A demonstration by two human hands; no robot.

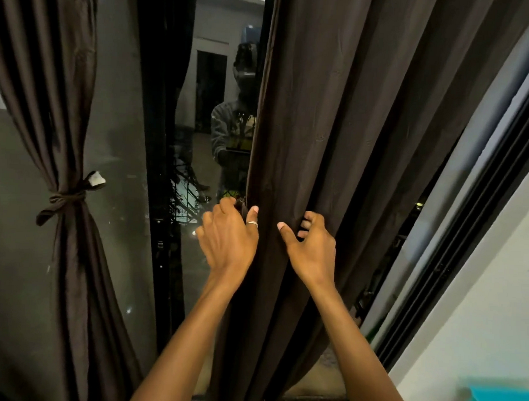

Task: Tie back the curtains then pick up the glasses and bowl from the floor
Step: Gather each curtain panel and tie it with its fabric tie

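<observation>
- Right curtain (365, 144): loose, hanging full width; its folds block the way to the glass and frame behind.
- Left curtain (64, 115): cinched by a tie-back (64, 199), leaving bare wall beside it.
- Gap between curtains: open down to the dark glass door (195, 167), which closes the passage.
- Left hand (228, 235) and right hand (311, 248) press on the right curtain's inner edge, well apart from the tie-back.

Your bare forearms reach forward side by side, left hand (229, 232) curled with a ring on its thumb, right hand (311, 243) with fingers bent inward.
</observation>
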